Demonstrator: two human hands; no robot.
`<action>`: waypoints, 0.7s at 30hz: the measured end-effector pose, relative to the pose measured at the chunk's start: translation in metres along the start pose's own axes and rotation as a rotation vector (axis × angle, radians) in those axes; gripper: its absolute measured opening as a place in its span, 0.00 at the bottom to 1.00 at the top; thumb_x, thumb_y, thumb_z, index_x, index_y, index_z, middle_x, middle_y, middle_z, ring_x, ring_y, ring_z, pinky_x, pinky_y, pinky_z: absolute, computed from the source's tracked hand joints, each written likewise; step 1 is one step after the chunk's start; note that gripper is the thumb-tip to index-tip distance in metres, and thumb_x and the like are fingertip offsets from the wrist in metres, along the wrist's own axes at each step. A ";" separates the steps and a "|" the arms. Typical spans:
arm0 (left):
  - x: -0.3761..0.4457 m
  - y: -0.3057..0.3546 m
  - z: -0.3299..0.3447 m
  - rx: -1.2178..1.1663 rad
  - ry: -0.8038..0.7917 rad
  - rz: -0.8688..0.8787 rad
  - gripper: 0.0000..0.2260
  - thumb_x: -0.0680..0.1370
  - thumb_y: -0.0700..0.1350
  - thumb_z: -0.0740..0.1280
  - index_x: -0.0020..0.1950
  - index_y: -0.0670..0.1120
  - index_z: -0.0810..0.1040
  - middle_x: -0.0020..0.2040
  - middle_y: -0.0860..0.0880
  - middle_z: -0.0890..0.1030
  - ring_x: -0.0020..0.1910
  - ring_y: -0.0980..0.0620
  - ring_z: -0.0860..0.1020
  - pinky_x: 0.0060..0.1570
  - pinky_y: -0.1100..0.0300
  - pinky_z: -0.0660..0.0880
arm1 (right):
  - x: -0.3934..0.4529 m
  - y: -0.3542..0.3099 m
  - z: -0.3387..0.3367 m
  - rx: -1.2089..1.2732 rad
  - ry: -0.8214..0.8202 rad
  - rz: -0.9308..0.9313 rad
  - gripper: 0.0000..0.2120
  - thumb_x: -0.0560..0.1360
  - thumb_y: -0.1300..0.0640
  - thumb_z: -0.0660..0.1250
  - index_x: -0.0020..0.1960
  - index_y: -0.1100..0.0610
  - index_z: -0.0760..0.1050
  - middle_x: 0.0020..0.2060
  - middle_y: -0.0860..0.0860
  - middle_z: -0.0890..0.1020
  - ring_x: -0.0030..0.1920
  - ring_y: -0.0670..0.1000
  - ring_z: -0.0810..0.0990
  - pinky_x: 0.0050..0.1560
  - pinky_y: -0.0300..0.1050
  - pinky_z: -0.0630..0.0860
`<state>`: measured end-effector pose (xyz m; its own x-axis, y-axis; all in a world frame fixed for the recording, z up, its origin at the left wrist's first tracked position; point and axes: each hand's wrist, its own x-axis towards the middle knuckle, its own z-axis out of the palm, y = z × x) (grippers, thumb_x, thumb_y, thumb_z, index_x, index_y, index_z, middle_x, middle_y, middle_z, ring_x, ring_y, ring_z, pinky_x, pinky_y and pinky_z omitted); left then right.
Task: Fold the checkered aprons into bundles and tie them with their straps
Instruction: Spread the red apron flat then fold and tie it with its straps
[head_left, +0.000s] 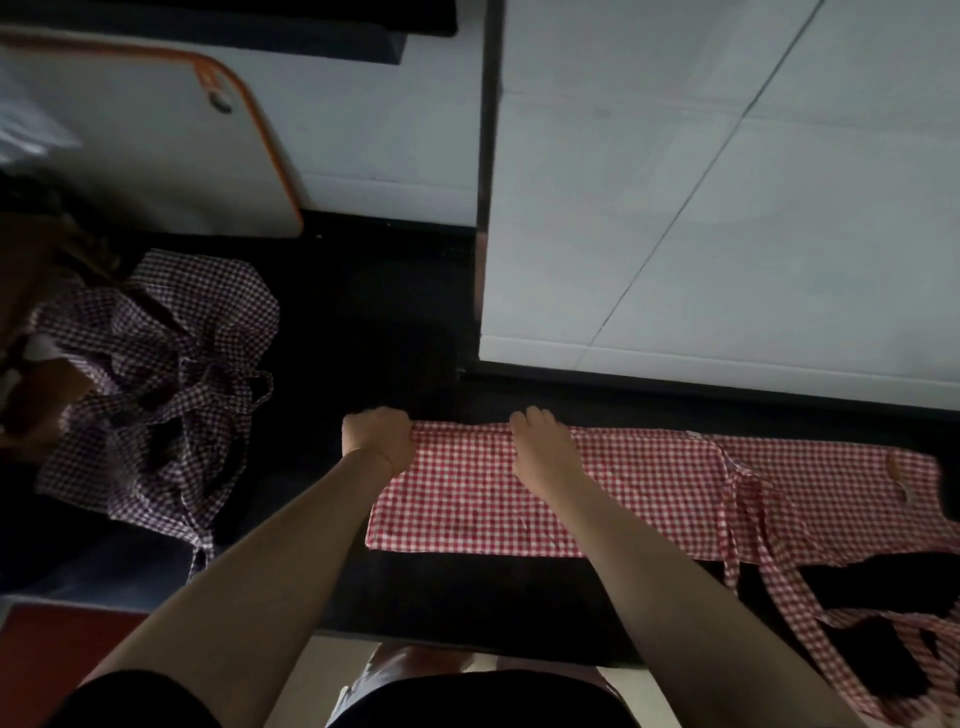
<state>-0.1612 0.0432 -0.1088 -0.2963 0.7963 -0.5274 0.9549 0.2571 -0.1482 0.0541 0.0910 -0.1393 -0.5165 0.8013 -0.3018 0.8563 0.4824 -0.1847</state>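
1. We see a red-and-white checkered cotton apron (545, 493) folded into a long band, lying flat on the dark tabletop (467, 597).
2. The left hand (376, 436) curls its fingers around the band's far left corner.
3. The right hand (540, 441) grips the far edge nearby, fingers curled over it.
4. The apron's straps (748, 525) trail loose at right.
5. A crumpled heap of purple-and-white checkered aprons (156, 384) lies well apart at left.
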 end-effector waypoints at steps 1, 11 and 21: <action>0.001 -0.002 0.002 0.011 0.012 -0.009 0.11 0.79 0.46 0.59 0.53 0.48 0.81 0.48 0.50 0.81 0.47 0.50 0.79 0.45 0.57 0.71 | 0.001 -0.001 0.000 -0.006 -0.006 0.015 0.21 0.76 0.61 0.67 0.68 0.57 0.69 0.61 0.53 0.75 0.61 0.52 0.73 0.63 0.47 0.72; 0.013 0.022 0.014 -0.225 0.078 0.218 0.14 0.81 0.48 0.60 0.63 0.45 0.77 0.63 0.45 0.73 0.63 0.46 0.71 0.61 0.51 0.73 | 0.009 -0.003 -0.007 -0.018 -0.095 0.155 0.18 0.79 0.58 0.65 0.68 0.57 0.69 0.62 0.54 0.73 0.63 0.53 0.71 0.63 0.50 0.72; 0.012 0.019 0.005 -0.191 0.045 0.220 0.15 0.82 0.47 0.59 0.68 0.46 0.73 0.65 0.45 0.73 0.64 0.46 0.71 0.57 0.54 0.74 | 0.018 0.023 -0.027 -0.091 -0.330 0.318 0.26 0.79 0.60 0.65 0.74 0.60 0.62 0.68 0.59 0.69 0.69 0.59 0.67 0.68 0.56 0.69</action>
<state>-0.1466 0.0553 -0.1219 -0.0870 0.8665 -0.4915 0.9770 0.1706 0.1278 0.0648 0.1259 -0.1238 -0.1890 0.7663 -0.6140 0.9614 0.2717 0.0432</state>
